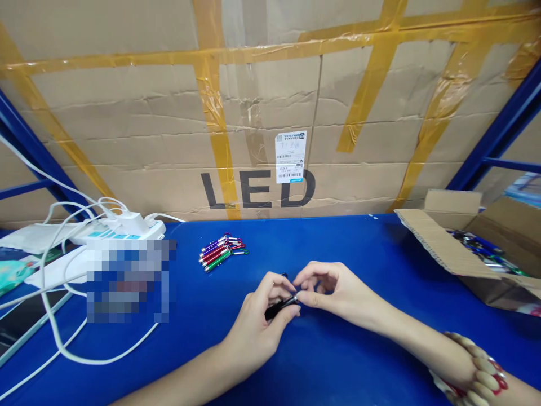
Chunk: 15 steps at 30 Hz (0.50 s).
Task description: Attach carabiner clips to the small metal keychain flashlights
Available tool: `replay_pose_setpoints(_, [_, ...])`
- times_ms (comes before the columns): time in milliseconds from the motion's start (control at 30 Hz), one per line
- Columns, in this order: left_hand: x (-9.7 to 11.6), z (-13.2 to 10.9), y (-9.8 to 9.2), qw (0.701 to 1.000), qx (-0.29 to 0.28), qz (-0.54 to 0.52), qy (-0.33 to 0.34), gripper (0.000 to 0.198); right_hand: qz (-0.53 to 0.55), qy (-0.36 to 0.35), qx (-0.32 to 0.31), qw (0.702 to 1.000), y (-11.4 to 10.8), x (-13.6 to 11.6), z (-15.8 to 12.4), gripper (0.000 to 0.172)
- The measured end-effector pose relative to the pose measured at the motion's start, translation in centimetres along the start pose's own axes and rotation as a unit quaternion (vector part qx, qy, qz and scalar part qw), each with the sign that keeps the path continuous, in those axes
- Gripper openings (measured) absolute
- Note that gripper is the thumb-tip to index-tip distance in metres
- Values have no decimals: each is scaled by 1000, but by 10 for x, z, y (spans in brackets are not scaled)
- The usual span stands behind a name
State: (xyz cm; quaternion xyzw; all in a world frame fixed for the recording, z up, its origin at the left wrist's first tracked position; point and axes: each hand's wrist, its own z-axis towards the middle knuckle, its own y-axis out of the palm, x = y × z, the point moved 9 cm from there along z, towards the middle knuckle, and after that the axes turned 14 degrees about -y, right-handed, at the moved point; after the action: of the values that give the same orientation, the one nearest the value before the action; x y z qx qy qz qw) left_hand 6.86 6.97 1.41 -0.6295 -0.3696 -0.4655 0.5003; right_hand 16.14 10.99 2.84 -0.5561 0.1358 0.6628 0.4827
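Near the middle of the blue table, my left hand is wrapped round a small black cylinder, which looks like a pocket torch. The fingertips of my right hand are bent together at the cylinder's right end; whatever they pinch there is too small to make out. Behind my left hand and a little to the left, several small metal torches in purple, red and green lie side by side, with coloured clips at their right ends.
An open cardboard box with many similar torches stands at the right. White cables and a power strip lie at the left beside a blurred patch. A large taped carton rises behind the blue table, between blue metal posts.
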Motion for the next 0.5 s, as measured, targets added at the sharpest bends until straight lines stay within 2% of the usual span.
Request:
replay_pose_setpoints(133, [2,-1,4,999,-36,-19,36,31,57,-22,-30,998,13,-7,-1,31])
replay_pose_setpoints(233, [-1,-1,5,998,-36,14,52,38,50,-31,-39,997,15,-9,-2,29])
replay_pose_setpoints(400, [-6,2,6,998,-20,36,49,40,-18,-46,-10,999,3,-9,1,22])
replay_pose_setpoints(500, [0,2,2,996,22,59,61,47,-92,-80,22,992,-22,-20,8,21])
